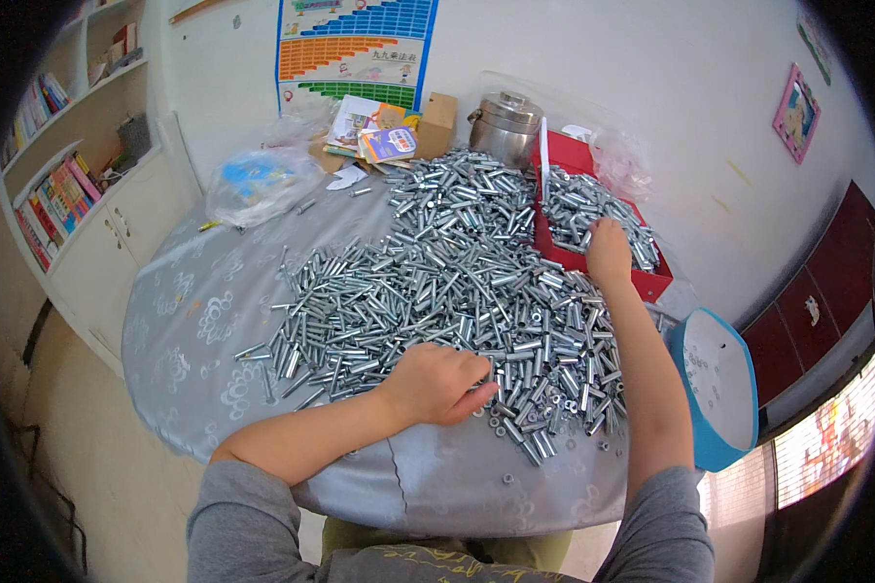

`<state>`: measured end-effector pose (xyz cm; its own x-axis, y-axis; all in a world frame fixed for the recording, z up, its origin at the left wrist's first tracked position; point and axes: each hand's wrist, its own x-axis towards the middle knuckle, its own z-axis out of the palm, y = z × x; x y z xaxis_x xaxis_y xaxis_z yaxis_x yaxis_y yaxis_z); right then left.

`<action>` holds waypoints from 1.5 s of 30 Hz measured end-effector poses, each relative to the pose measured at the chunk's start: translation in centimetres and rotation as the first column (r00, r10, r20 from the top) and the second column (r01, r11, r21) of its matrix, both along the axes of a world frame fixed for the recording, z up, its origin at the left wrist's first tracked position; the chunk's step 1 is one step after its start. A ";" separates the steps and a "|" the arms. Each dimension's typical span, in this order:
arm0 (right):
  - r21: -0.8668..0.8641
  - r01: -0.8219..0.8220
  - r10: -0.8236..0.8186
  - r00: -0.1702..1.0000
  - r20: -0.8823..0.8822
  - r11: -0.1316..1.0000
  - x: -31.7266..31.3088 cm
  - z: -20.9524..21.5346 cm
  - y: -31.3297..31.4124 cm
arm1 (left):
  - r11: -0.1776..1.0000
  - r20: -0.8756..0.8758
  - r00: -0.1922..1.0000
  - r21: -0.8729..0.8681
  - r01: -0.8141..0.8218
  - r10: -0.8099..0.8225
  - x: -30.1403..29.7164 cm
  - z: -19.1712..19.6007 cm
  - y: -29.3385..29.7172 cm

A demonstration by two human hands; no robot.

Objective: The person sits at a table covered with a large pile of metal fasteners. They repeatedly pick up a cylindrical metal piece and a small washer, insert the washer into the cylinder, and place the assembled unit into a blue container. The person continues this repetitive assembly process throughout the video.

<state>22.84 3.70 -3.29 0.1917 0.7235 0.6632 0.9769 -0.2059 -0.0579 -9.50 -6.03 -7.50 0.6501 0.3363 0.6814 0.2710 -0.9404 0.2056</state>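
Observation:
A wide heap of silvery metal bolts and sleeves (389, 301), with some nuts and washers near its front edge, covers the middle of the table. Over that front edge rests my left hand (439, 383), its fingers curled in and the thumb close to them; whatever they hold is hidden. My right hand (609, 253) reaches into a red box (653, 282) at the back right, which is filled with more bolts (578, 204). Its fingers are bent together down at those bolts, and their tips are hidden from view.
Behind the heap stand a steel pot (506, 126), booklets (387, 144) and a cardboard box (437, 121). A plastic bag (262, 185) lies at the far left of the grey tablecloth (190, 321). A blue-rimmed container (715, 389) with small parts sits at right.

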 end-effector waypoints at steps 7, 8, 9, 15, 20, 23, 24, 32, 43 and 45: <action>0.302 0.024 0.097 0.919 -0.381 0.953 -1.3 1.0 -3.6 | 0.998 0.095 0.994 -0.042 -0.056 0.059 -0.1 1.8 -0.2; 0.278 0.042 0.084 0.901 -0.426 0.960 -0.8 0.7 -3.3 | 0.996 0.114 0.990 -0.044 -0.080 0.085 -0.1 2.3 -0.2; 0.255 0.054 0.072 0.884 -0.461 0.966 -0.3 0.7 -3.0 | 0.994 0.142 0.984 -0.044 -0.105 0.110 0.0 2.7 -0.2; 0.454 0.149 0.148 0.819 -0.554 0.878 1.4 0.2 -3.5 | 0.967 0.158 0.956 -0.102 -0.235 0.249 0.0 7.6 -1.0; 0.541 0.157 0.281 0.718 -0.637 0.826 1.3 0.5 -4.8 | 0.942 0.210 0.936 -0.248 -0.227 0.282 3.2 13.6 -2.2; 0.542 0.056 0.397 0.620 -0.677 0.838 0.9 1.2 -5.6 | 0.920 0.285 0.917 -0.352 -0.170 0.279 6.1 16.1 -2.7; 0.540 -0.015 0.451 0.571 -0.686 0.841 -0.3 1.6 -5.6 | 0.936 0.405 0.876 -0.327 -0.129 0.262 6.8 15.9 -2.4; 0.377 -0.561 0.651 0.438 -0.620 0.737 -9.0 6.9 -10.9 | 0.983 0.514 0.838 -0.124 -0.137 0.182 9.0 12.5 1.1; 0.435 -0.667 0.763 0.327 -0.558 0.605 -11.9 6.7 -12.0 | 0.979 0.452 0.869 -0.058 -0.196 0.201 8.9 12.1 2.0; 0.429 -0.669 0.760 0.331 -0.559 0.607 -12.0 6.9 -11.9 | 0.988 0.501 0.852 -0.070 -0.136 0.153 9.0 11.9 2.5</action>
